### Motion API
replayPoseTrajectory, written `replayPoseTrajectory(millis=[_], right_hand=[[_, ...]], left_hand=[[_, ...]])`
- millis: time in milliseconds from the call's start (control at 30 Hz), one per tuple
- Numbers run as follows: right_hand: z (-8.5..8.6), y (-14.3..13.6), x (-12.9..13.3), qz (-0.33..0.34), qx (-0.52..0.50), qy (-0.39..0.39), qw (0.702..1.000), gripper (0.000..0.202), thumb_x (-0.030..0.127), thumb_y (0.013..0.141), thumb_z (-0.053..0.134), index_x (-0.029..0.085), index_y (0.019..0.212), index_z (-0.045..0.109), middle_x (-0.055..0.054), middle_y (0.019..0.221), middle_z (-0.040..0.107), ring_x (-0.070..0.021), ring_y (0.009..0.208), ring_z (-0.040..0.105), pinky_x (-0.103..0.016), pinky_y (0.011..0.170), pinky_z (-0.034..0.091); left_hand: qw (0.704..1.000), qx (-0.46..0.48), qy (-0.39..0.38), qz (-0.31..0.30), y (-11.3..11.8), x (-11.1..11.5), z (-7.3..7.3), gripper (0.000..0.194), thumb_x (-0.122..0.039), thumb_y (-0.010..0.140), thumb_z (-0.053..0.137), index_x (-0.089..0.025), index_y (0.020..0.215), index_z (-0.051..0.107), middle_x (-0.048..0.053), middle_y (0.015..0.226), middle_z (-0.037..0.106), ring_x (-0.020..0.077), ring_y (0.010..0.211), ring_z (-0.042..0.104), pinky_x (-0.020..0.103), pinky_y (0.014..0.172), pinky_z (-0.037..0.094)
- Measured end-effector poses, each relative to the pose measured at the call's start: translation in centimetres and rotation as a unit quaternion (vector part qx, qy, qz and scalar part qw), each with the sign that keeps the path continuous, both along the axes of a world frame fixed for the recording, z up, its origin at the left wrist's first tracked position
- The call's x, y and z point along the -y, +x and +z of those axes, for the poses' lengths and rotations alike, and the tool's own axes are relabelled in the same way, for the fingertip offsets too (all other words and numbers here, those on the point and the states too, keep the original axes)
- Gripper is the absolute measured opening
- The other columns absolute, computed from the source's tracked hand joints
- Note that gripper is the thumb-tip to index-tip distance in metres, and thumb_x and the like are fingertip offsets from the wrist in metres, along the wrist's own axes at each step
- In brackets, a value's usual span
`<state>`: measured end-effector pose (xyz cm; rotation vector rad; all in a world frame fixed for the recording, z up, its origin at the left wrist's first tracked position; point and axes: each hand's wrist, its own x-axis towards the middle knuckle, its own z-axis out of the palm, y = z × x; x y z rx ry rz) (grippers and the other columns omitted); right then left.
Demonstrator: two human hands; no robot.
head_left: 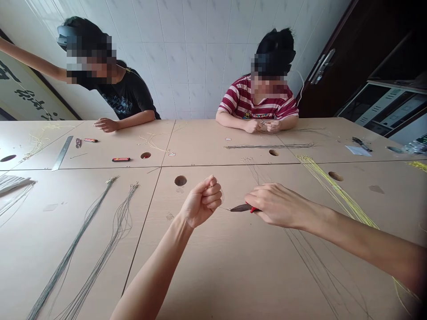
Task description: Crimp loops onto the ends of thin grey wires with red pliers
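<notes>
My left hand [202, 202] is closed in front of me, fingers curled round a thin wire [225, 208]; most of the wire is hidden in the fist. A short bit of it shows between that fist and the jaw tips of the pliers [240, 208]. These pliers have dark jaws and red handles, and my right hand [278, 204] is wrapped round them, palm down. Beneath and beyond my right hand lie loose thin grey strands [296, 242]. A bundle of yellow strands [336, 189] runs under my right forearm.
Two grey strand bundles [83, 226] [115, 231] lie on the left of the table [187, 275]. Farther back are a metal ruler [62, 153], a red-black marker [121, 159] and a black cutter [362, 144]. Two people [133, 95] [260, 100] sit opposite; one handles strands.
</notes>
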<state>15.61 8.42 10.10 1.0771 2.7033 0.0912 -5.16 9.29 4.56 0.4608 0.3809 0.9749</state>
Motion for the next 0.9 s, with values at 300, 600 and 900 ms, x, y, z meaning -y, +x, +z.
replayPoseTrajectory(millis=[300, 600, 900], right_hand=[[-0.1, 1.2, -0.1, 0.029, -0.014, 0.049, 0.998, 0.025, -0.006, 0.069, 0.047, 0.017, 0.070, 0.056, -0.002, 0.065, 0.063, -0.0150, 0.059, 0.055, -0.027, 0.054, 0.021], [-0.6, 1.8, 0.0, 0.083, -0.006, 0.127, 0.988, 0.024, -0.005, 0.070, 0.046, 0.017, 0.066, 0.053, -0.001, 0.057, 0.058, -0.0157, 0.052, 0.051, -0.029, 0.053, 0.021], [-0.9, 1.9, -0.1, 0.093, -0.004, 0.148, 0.985, 0.024, -0.005, 0.070, 0.048, 0.018, 0.066, 0.052, 0.000, 0.058, 0.056, -0.0153, 0.053, 0.051, -0.030, 0.054, 0.021]], left_hand=[[0.949, -0.255, 0.178, 0.043, -1.4, 0.3, 1.9, 0.032, -0.038, 0.090, 0.058, -0.017, 0.071, 0.046, 0.001, 0.077, 0.063, 0.0025, 0.045, 0.028, 0.020, 0.047, 0.027], [0.721, -0.564, 0.401, -0.033, -1.1, 2.4, 1.4, 0.025, -0.029, 0.095, 0.050, -0.019, 0.082, 0.069, 0.000, 0.064, 0.060, 0.0113, 0.060, 0.054, 0.022, 0.057, 0.038], [0.638, -0.600, 0.483, -0.018, -1.5, 3.1, 1.6, 0.034, -0.029, 0.097, 0.046, -0.017, 0.074, 0.067, 0.002, 0.066, 0.057, 0.0108, 0.056, 0.045, 0.025, 0.055, 0.033]])
